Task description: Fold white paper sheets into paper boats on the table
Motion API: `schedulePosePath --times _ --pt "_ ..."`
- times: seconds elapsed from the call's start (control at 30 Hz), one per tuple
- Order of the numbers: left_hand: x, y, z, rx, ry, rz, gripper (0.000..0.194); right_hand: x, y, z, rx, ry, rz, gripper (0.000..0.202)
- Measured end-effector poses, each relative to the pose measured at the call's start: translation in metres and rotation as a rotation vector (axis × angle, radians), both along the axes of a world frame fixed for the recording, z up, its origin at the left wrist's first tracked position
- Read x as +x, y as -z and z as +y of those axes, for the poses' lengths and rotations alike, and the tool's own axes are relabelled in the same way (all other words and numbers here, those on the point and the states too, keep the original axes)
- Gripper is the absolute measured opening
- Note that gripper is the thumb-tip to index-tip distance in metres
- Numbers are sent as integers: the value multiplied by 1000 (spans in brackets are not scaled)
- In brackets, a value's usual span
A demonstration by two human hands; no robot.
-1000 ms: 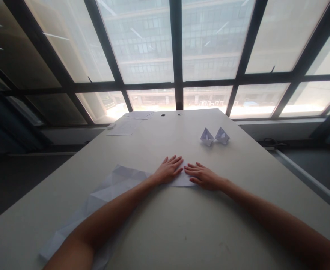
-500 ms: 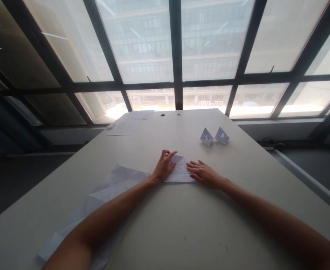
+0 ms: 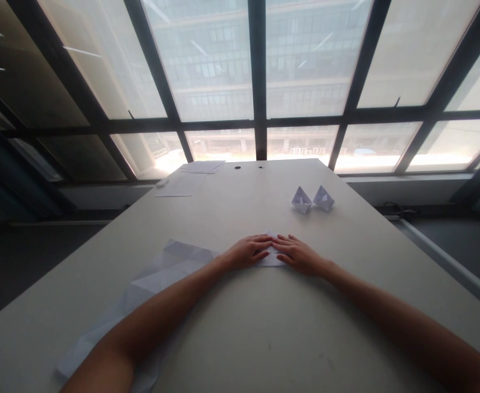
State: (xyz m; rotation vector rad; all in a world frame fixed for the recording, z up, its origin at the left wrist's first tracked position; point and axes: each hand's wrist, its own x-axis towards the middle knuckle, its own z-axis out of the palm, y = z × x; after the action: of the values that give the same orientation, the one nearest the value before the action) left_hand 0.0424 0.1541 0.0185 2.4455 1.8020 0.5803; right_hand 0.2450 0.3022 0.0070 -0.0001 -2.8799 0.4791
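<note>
A folded white paper lies on the pale table in front of me, mostly covered by my hands. My left hand rests flat on its left part, fingers stretched out to the right. From the other side, my right hand lies flat on its right part, and the fingertips of both hands meet near the middle. Only the paper's top tip and lower edge show. Beyond my right hand stand two folded paper boats, a left one and a right one, side by side.
Large creased white paper lies under and beside my left forearm. Flat white sheets lie at the table's far left, with a small pale object by them. The table reaches toward tall windows.
My left hand has moved right and flattened onto the folded paper, where its fingers were raised and bent before. My right hand has stayed in place.
</note>
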Motion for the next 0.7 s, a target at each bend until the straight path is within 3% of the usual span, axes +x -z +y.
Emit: schedulePosePath --times 0.37,0.7 --pt "6 -5 -1 37 -132 180 33 2 -10 -7 62 -13 85 44" --pt "5 -7 -1 66 -77 101 29 4 -17 -12 71 40 70 40"
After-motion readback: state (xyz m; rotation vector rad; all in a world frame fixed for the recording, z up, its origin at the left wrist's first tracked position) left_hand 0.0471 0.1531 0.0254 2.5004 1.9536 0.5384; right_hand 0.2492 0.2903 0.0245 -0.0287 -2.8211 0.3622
